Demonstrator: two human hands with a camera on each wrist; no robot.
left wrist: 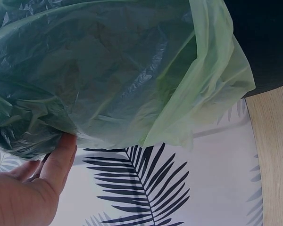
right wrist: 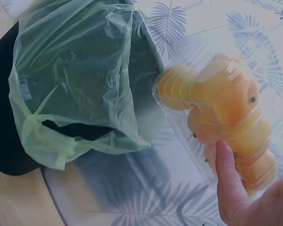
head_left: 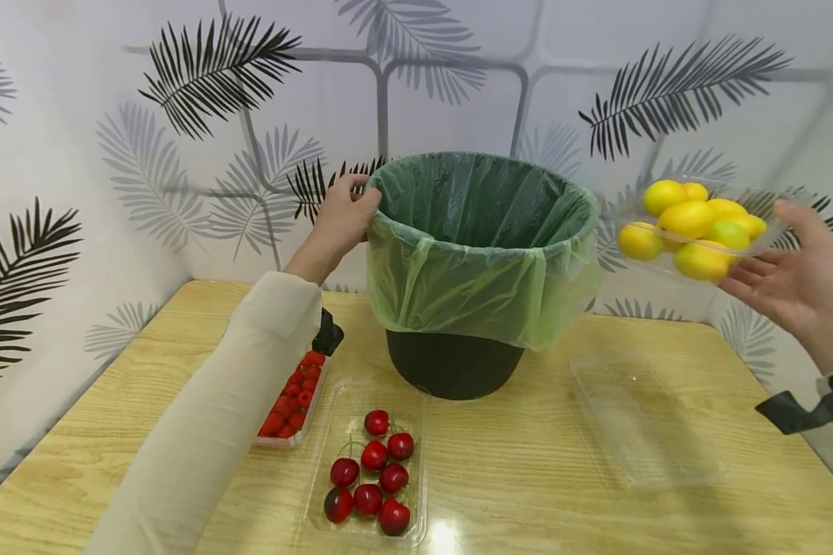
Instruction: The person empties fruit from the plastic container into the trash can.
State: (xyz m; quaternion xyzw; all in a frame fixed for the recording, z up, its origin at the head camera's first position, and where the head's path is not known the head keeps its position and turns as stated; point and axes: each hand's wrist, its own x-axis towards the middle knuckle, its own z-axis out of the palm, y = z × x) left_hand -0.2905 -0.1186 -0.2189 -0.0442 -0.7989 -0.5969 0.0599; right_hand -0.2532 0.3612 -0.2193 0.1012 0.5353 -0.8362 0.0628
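A black trash bin [head_left: 454,366] stands in the middle of the table, its rim wrapped by a green plastic bag [head_left: 468,285]. My left hand [head_left: 343,220] grips the rim on the left side, thumb and fingers over the bag's edge. Right of the bin, my right hand [head_left: 798,285] holds a clear plastic box [head_left: 769,202] up in the air, tilted toward the bin. Several yellow lemons [head_left: 687,220] lie in that box, one of them greenish. In the right wrist view the thumb presses on the box near the lemons [right wrist: 226,89].
In front of the bin lies a clear box [head_left: 422,462] of red cherries [head_left: 373,455]. A box of raspberries [head_left: 293,405] is partly hidden behind my left sleeve. Another clear box [head_left: 645,424], bare inside, rests at the right. A patterned wall [head_left: 451,100] backs the table.
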